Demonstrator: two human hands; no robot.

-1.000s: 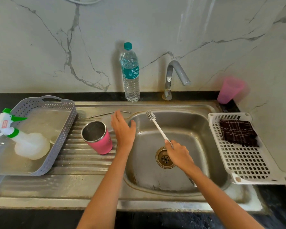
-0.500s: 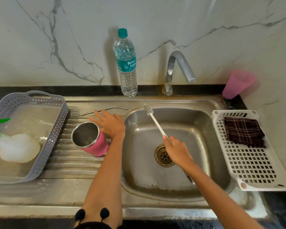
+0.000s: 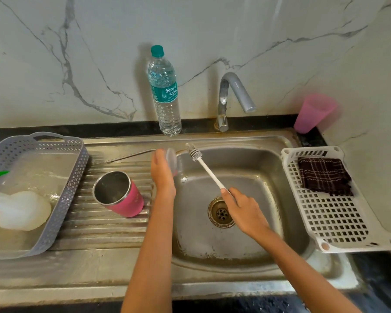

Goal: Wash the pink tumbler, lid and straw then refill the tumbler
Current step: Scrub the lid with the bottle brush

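Note:
The pink tumbler (image 3: 122,196) stands open on the ribbed drainboard, its steel inside bare. Behind it lies the thin metal straw (image 3: 129,156). My left hand (image 3: 162,171) holds the clear lid (image 3: 173,162) on edge at the basin's left rim. My right hand (image 3: 240,207) grips the white handle of a small bottle brush (image 3: 207,169) over the basin; its bristle head points up toward the lid, a little apart from it.
A water bottle (image 3: 166,96) stands at the wall beside the tap (image 3: 231,96). A grey basket (image 3: 66,195) at left holds a spray bottle (image 3: 16,208). A white rack (image 3: 339,222) with a dark cloth (image 3: 324,176) sits right of the sink (image 3: 212,256). A pink cup (image 3: 313,114) stands behind.
My left hand has lifted the clear lid from the drainboard by the straw and brought it to the basin's edge. The brush in my right hand has barely moved.

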